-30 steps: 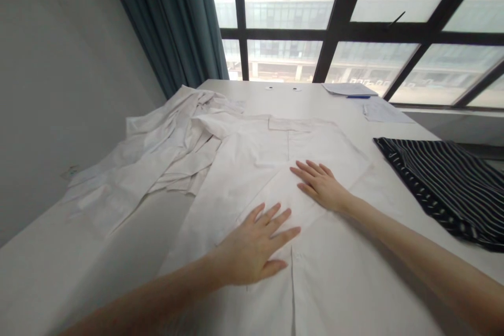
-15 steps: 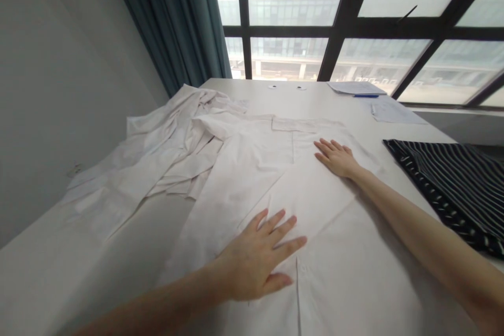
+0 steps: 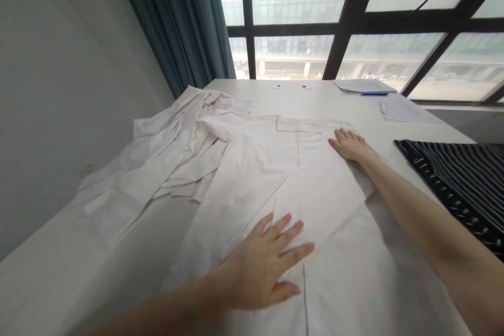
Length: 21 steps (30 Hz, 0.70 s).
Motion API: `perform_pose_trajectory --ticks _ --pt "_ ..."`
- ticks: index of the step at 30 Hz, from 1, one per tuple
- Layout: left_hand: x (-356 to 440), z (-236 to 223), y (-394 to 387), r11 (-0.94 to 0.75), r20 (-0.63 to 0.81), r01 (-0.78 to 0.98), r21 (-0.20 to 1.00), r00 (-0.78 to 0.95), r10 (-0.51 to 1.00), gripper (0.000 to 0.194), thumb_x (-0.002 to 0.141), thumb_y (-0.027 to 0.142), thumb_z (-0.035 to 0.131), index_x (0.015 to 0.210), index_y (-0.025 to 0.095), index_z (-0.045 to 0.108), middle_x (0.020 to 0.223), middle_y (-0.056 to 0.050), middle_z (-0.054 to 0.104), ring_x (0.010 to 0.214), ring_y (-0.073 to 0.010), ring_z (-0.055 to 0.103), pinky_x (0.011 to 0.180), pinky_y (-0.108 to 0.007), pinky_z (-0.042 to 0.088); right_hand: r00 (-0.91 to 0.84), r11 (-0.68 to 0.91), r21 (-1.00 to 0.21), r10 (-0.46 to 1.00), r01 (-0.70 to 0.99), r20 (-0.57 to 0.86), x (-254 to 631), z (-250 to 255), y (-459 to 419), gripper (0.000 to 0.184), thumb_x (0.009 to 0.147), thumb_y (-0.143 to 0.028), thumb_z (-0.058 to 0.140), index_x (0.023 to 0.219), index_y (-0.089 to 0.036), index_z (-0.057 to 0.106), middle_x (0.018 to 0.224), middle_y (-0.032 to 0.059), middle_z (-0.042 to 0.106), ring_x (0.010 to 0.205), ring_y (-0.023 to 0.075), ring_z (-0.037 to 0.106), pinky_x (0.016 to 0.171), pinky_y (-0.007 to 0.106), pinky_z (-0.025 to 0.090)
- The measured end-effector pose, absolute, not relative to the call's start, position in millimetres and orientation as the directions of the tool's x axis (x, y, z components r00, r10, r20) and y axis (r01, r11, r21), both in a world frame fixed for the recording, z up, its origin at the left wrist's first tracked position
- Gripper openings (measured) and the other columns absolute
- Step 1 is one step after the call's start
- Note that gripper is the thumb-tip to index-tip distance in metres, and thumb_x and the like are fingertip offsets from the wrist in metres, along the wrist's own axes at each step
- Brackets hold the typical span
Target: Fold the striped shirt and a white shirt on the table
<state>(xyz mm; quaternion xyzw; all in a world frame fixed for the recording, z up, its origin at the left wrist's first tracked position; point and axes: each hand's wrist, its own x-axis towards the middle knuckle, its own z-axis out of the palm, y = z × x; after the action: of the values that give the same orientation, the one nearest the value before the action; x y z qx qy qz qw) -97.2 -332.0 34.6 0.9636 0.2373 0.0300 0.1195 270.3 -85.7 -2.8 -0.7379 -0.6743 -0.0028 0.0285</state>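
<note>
A white garment [image 3: 255, 173] is spread over the white table, running from its far part down past the bottom of the view. Across its far end lies a band with stitched edges, and a slit shows near the bottom. My left hand [image 3: 260, 265] rests palm down on the nearer part, fingers spread. Farther off to the right, my right hand [image 3: 349, 144] lies flat on the cloth close to the band, its fingers stretched out. Neither hand grips anything. Left of the garment, crumpled white cloth [image 3: 173, 136] is heaped along the table.
Black fabric with white stripes [image 3: 464, 178] lies at the right edge. Papers [image 3: 366, 85] and a blue pen [image 3: 375, 94] are at the back right of the white table [image 3: 252, 92]. Behind stand a window [image 3: 295, 58] and a dark teal curtain [image 3: 185, 21]; a wall [image 3: 59, 89] borders the left.
My right hand has slid away from me and to the right, toward the garment's far right corner. My left hand stays at the same place on the cloth. The view has shifted slightly.
</note>
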Motion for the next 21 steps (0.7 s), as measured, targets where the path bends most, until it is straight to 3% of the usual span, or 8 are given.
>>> perform_pose_trajectory --ticks 7,14,21 --pt "-98 34 -332 -0.859 0.010 0.446 0.250 0.886 0.463 0.063 0.098 0.055 0.035 0.153 0.028 0.022 0.161 -0.008 0.019 0.148 -0.0312 0.014 0.116 -0.056 0.019 0.111 -0.108 -0.052 0.992 0.993 0.062 281 -9 -68 0.075 0.093 -0.061 0.018 0.151 -0.015 0.030 0.159 0.0131 0.027 0.143 0.0345 0.026 0.112 0.058 0.023" --pt "-96 36 -331 -0.861 -0.002 0.452 0.232 0.886 0.464 0.068 0.093 0.050 0.051 0.152 0.025 0.026 0.159 -0.011 0.025 0.146 -0.0344 0.020 0.114 -0.058 0.022 0.121 -0.116 -0.056 0.989 0.992 0.082 283 -11 -63 0.074 0.093 -0.060 0.020 0.150 -0.014 0.033 0.158 0.0156 0.027 0.142 0.0353 0.027 0.111 0.060 0.023" --pt "-97 36 -332 -0.858 0.008 0.454 0.238 0.883 0.470 0.067 0.094 0.049 0.049 0.152 0.025 0.026 0.159 -0.010 0.025 0.147 -0.0328 0.020 0.116 -0.056 0.019 0.109 -0.103 -0.063 0.989 0.993 0.103 283 -11 -63 0.073 0.093 -0.061 0.021 0.148 -0.016 0.035 0.156 0.0164 0.031 0.141 0.0345 0.029 0.110 0.061 0.023"
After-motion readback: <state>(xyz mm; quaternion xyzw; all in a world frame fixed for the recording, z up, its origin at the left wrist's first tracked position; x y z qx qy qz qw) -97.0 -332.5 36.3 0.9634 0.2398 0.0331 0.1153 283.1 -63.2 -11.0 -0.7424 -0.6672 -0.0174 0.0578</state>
